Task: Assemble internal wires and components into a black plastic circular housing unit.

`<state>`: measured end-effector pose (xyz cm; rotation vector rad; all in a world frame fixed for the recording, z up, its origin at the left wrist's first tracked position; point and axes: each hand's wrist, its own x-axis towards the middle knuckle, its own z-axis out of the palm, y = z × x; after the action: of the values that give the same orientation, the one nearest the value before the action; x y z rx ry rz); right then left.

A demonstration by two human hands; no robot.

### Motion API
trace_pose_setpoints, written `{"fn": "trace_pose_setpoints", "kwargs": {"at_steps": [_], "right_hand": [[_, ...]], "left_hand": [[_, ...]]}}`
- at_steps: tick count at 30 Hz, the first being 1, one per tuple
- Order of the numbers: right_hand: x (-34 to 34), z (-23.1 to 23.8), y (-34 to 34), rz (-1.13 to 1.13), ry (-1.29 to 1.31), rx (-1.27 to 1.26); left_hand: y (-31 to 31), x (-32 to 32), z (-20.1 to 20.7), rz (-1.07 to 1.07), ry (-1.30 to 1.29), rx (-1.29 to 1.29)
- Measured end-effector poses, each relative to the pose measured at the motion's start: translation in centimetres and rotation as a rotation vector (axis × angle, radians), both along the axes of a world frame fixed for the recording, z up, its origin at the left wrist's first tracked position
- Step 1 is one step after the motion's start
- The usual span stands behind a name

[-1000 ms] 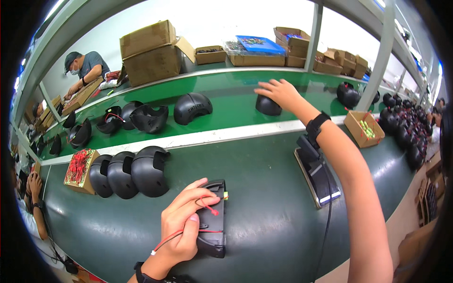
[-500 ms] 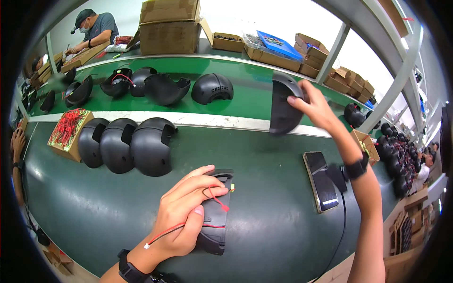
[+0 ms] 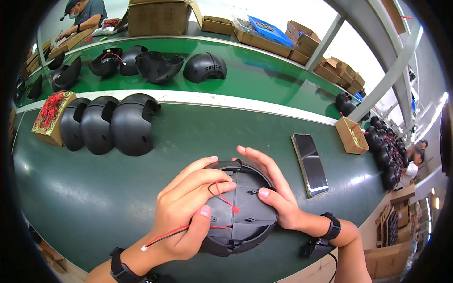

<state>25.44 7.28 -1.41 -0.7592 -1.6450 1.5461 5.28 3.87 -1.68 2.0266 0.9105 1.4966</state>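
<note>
Two black plastic half shells meet along a straight seam, their hollow insides facing up. My left hand [image 3: 181, 207] grips the left half shell [image 3: 220, 205], fingers across its far part and thumb near its middle. Closed around the outer edge of the right half shell [image 3: 257, 205] is my right hand [image 3: 281, 195], its thumb on the inner face. A red and black wire pair with a red connector [image 3: 235, 209] lies over the seam. Another pair passes under my left thumb to a small white connector [image 3: 144, 248] over the wrist. My left fingers hide part of the left half.
Three black shells [image 3: 133, 125] stand in a row beside a box of red wires [image 3: 53, 115]. A phone [image 3: 310, 165] and a small cardboard box [image 3: 351, 136] lie to the right. More shells [image 3: 205, 67] sit on the green strip beyond. A co-worker [image 3: 85, 19] sits far left.
My right hand has brought its half shell down from above the far edge and set it against the half in my left hand. The view has shifted slightly.
</note>
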Motion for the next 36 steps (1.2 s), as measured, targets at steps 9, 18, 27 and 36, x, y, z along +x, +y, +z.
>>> {"fn": "trace_pose_setpoints", "kwargs": {"at_steps": [9, 18, 27, 36], "right_hand": [[0.6, 0.1, 0.1, 0.092, 0.013, 0.125], [0.5, -1.2, 0.4, 0.106, 0.111, 0.211], [0.3, -1.2, -0.2, 0.098, 0.162, 0.204], [2.4, 3.2, 2.8, 0.417, -0.462, 0.500]], "left_hand": [[-0.1, 0.1, -0.1, -0.009, -0.008, 0.005], [-0.2, 0.6, -0.3, -0.008, 0.008, -0.028], [-0.1, 0.4, 0.0, -0.039, -0.025, -0.014], [1.6, -1.8, -0.9, -0.119, 0.007, -0.033]]}}
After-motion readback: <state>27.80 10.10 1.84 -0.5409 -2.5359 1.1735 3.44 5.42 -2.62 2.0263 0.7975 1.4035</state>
